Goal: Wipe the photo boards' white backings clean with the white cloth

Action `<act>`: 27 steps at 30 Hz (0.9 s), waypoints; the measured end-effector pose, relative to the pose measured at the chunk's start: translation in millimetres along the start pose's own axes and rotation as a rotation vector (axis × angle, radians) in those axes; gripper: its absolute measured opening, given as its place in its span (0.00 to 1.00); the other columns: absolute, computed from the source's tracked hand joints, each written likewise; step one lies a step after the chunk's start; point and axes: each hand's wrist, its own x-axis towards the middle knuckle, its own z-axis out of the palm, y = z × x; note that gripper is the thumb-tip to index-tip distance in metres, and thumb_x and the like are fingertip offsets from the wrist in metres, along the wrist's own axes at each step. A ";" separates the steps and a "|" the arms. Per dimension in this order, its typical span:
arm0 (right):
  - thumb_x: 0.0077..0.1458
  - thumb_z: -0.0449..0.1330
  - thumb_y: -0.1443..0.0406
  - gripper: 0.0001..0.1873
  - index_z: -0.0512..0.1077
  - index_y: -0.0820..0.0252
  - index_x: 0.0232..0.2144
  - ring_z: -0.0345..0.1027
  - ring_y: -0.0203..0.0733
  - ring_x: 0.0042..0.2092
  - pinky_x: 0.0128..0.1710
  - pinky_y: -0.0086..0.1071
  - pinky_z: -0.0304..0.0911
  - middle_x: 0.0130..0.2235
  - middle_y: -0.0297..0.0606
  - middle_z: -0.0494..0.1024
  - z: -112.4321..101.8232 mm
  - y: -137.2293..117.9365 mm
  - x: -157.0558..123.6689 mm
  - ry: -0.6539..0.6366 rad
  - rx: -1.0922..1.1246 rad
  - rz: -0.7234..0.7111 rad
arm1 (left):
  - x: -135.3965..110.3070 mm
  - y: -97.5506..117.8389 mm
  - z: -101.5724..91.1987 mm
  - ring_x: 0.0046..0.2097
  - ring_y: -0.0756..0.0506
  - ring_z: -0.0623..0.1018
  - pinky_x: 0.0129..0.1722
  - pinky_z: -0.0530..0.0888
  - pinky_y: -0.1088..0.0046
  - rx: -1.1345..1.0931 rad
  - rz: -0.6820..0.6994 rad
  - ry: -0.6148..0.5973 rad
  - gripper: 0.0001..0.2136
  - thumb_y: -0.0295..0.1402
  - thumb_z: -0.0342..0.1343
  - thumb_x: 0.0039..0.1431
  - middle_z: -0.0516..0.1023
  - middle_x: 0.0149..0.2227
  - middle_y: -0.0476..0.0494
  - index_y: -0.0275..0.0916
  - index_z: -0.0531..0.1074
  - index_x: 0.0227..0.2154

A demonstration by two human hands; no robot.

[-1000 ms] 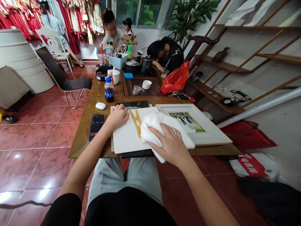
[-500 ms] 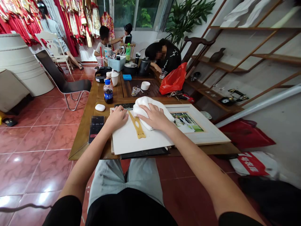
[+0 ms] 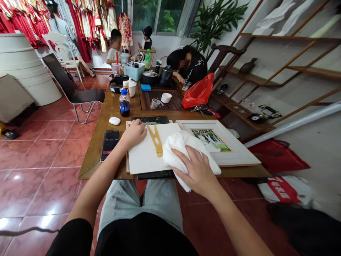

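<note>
My left hand (image 3: pixel 133 134) lies flat on the near left part of a white board (image 3: pixel 146 151), holding nothing. My right hand (image 3: pixel 195 170) presses a crumpled white cloth (image 3: pixel 183 156) at the board's right edge, and the cloth overlaps the lower left of a white-framed wedding photo (image 3: pixel 217 141). A yellow wooden drafting template (image 3: pixel 156 141) lies on the board between my hands, touching the cloth. Under the board shows a dark flat sheet (image 3: pixel 150 120).
A phone showing a timer (image 3: pixel 109 145) and a white earbud case (image 3: pixel 114 121) lie left on the wooden table (image 3: pixel 93 153). Farther back stand a cola bottle (image 3: pixel 124 103), tea things and a red plastic bag (image 3: pixel 198 90). Several people sit beyond.
My right hand and the cloth have moved back toward me and rightward, from the board's far edge to its near right side. My left hand has stayed on the board.
</note>
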 end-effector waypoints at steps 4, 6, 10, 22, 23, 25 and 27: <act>0.66 0.49 0.51 0.28 0.66 0.52 0.63 0.57 0.62 0.62 0.57 0.57 0.54 0.60 0.53 0.65 2.7 -17.5 -2.1 0.035 0.012 -0.049 | -0.1 -0.3 0.2 0.53 0.37 0.70 0.54 0.66 0.52 0.011 0.003 -0.002 0.15 0.36 0.45 0.70 0.73 0.48 0.37 0.39 0.76 0.45; 0.64 0.50 0.50 0.29 0.65 0.50 0.64 0.55 0.62 0.63 0.59 0.59 0.51 0.61 0.51 0.65 4.4 -30.5 -1.1 0.036 0.028 -0.093 | -0.4 -0.5 0.3 0.53 0.37 0.70 0.55 0.66 0.53 0.015 0.008 0.006 0.15 0.36 0.44 0.70 0.73 0.48 0.37 0.40 0.76 0.45; 0.63 0.52 0.50 0.30 0.64 0.47 0.65 0.54 0.63 0.63 0.60 0.59 0.49 0.60 0.49 0.66 5.5 -49.8 3.6 0.008 0.022 -0.098 | -0.9 -0.4 0.7 0.52 0.37 0.71 0.54 0.67 0.52 0.012 0.008 0.017 0.16 0.36 0.44 0.71 0.73 0.48 0.37 0.39 0.76 0.47; 0.67 0.49 0.48 0.31 0.60 0.49 0.67 0.56 0.62 0.62 0.57 0.58 0.55 0.63 0.53 0.64 5.0 -31.7 93.3 -0.201 0.084 0.008 | 0.1 -1.9 -2.8 0.54 0.36 0.70 0.54 0.67 0.52 0.068 0.047 -0.052 0.13 0.33 0.46 0.68 0.71 0.52 0.34 0.39 0.75 0.46; 0.67 0.49 0.48 0.31 0.60 0.49 0.67 0.56 0.62 0.63 0.57 0.59 0.54 0.63 0.53 0.64 6.3 -29.6 102.7 -0.216 0.099 0.021 | 0.4 -2.4 -2.8 0.55 0.35 0.70 0.53 0.67 0.52 0.077 0.047 -0.061 0.12 0.32 0.47 0.68 0.71 0.52 0.34 0.39 0.75 0.45; 0.67 0.48 0.47 0.31 0.59 0.48 0.68 0.56 0.62 0.63 0.57 0.59 0.54 0.64 0.53 0.63 8.8 -25.7 118.2 -0.227 0.129 0.045 | 1.1 -3.5 -2.4 0.55 0.35 0.70 0.54 0.67 0.51 0.087 0.051 -0.069 0.11 0.31 0.48 0.67 0.71 0.52 0.33 0.38 0.76 0.43; 0.68 0.47 0.47 0.31 0.58 0.47 0.68 0.56 0.61 0.63 0.58 0.59 0.54 0.63 0.52 0.64 10.3 -22.9 126.9 -0.219 0.145 0.059 | 1.5 -4.0 -1.8 0.54 0.35 0.70 0.55 0.67 0.51 0.082 0.058 -0.064 0.10 0.31 0.49 0.66 0.71 0.51 0.34 0.38 0.76 0.42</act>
